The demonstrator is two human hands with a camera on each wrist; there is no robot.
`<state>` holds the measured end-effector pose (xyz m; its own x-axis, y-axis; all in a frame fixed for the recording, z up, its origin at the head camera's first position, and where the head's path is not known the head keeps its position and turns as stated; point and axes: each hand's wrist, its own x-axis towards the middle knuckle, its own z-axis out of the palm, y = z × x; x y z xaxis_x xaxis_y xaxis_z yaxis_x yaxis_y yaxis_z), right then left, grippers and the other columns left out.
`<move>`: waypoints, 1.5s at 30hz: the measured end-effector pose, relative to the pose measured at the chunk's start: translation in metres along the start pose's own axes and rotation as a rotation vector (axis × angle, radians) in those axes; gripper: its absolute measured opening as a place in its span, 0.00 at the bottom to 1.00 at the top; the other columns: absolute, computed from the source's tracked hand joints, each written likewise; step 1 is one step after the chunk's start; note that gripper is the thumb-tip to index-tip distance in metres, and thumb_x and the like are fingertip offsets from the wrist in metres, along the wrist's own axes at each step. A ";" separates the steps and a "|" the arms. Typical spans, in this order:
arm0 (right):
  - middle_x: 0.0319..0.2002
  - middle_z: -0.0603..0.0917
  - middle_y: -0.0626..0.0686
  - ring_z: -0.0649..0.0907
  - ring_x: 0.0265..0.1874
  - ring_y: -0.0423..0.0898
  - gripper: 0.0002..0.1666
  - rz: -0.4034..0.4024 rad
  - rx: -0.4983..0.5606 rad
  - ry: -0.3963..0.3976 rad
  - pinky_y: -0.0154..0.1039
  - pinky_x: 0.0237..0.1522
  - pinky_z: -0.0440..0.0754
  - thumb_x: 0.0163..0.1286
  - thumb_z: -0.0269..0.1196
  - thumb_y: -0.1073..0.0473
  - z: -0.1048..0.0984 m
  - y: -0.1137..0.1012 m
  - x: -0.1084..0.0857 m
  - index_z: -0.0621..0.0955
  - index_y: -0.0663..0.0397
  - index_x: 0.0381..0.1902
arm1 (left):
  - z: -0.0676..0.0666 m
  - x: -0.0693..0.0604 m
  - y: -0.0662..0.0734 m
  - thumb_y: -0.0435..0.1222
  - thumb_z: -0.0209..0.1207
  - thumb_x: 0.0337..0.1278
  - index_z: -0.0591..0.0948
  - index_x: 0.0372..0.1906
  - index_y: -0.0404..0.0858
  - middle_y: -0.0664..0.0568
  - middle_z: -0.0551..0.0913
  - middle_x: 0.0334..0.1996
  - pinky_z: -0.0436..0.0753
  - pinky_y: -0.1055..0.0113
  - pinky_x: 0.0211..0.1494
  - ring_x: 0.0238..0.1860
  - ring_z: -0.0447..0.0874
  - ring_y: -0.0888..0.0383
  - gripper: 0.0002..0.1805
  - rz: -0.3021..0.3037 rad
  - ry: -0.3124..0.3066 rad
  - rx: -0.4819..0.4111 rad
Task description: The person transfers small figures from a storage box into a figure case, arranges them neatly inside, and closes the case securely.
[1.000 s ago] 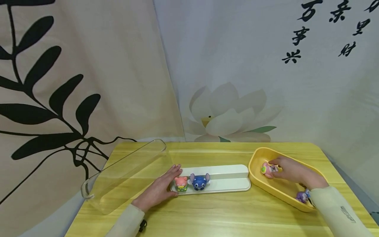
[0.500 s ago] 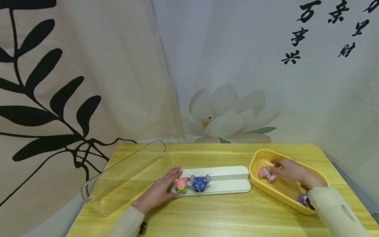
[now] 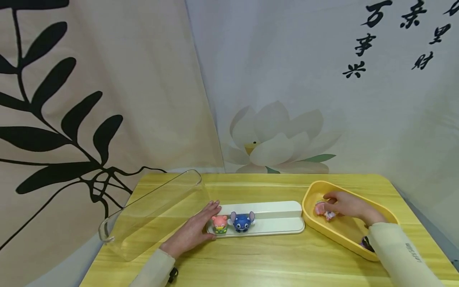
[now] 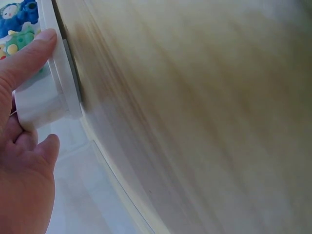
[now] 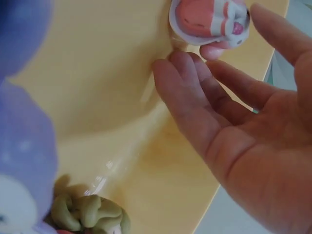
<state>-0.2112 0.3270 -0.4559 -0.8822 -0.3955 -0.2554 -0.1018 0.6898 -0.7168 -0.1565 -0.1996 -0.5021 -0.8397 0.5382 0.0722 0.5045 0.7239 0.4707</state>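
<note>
While the right hand [image 3: 347, 207] reaches into a yellow tray [image 3: 344, 228], its wrist view puts thumb and index finger either side of a pink toy [image 5: 207, 20]; whether they pinch it I cannot tell. The other fingers lie close together. That view also shows a large purple toy [image 5: 27, 126] and an olive lump [image 5: 90, 214], which the sleeve [image 3: 396, 251] mostly hides from the head camera. The left hand [image 3: 191, 233] spreads thumb from fingers across one end of a white tray [image 3: 276, 225]; there a coral toy [image 3: 220, 224] and a blue toy [image 3: 242, 222] show their faces overhead, their other sides at the left wrist. Beyond lies a clear cover [image 3: 157, 215] on the worktop [image 3: 272, 265]. Sleeve lettering is too small to read; on the cloth [image 3: 272, 59] behind, black characters include 万事兴.
</note>
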 end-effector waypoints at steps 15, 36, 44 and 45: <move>0.34 0.84 0.51 0.79 0.31 0.41 0.15 -0.087 -0.044 0.041 0.32 0.32 0.78 0.69 0.69 0.59 0.006 0.003 0.004 0.82 0.70 0.43 | -0.001 0.001 0.002 0.37 0.77 0.51 0.64 0.80 0.40 0.53 0.53 0.83 0.65 0.47 0.77 0.82 0.50 0.51 0.51 -0.017 -0.009 -0.037; 0.50 0.86 0.57 0.86 0.47 0.50 0.32 -0.039 -0.017 0.140 0.36 0.42 0.85 0.74 0.67 0.49 -0.017 -0.034 -0.033 0.76 0.71 0.61 | -0.003 0.001 0.003 0.39 0.78 0.51 0.64 0.81 0.43 0.57 0.52 0.83 0.64 0.48 0.78 0.82 0.49 0.54 0.52 -0.034 -0.024 -0.019; 0.54 0.84 0.59 0.85 0.51 0.53 0.34 -0.035 -0.018 0.210 0.35 0.45 0.86 0.74 0.68 0.46 -0.012 -0.045 -0.047 0.75 0.67 0.63 | -0.001 0.001 0.001 0.39 0.78 0.50 0.63 0.81 0.42 0.54 0.53 0.83 0.65 0.46 0.77 0.82 0.50 0.51 0.53 -0.015 -0.010 -0.013; 0.53 0.84 0.58 0.84 0.51 0.52 0.33 -0.038 -0.017 0.218 0.35 0.45 0.85 0.74 0.67 0.45 -0.011 -0.046 -0.048 0.75 0.66 0.62 | -0.001 0.000 0.000 0.39 0.78 0.50 0.63 0.81 0.41 0.53 0.53 0.83 0.65 0.46 0.77 0.82 0.50 0.50 0.53 -0.009 -0.008 -0.014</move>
<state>-0.1688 0.3209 -0.4030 -0.9559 -0.2824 -0.0802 -0.1435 0.6879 -0.7115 -0.1569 -0.1996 -0.5011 -0.8427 0.5349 0.0613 0.4939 0.7226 0.4837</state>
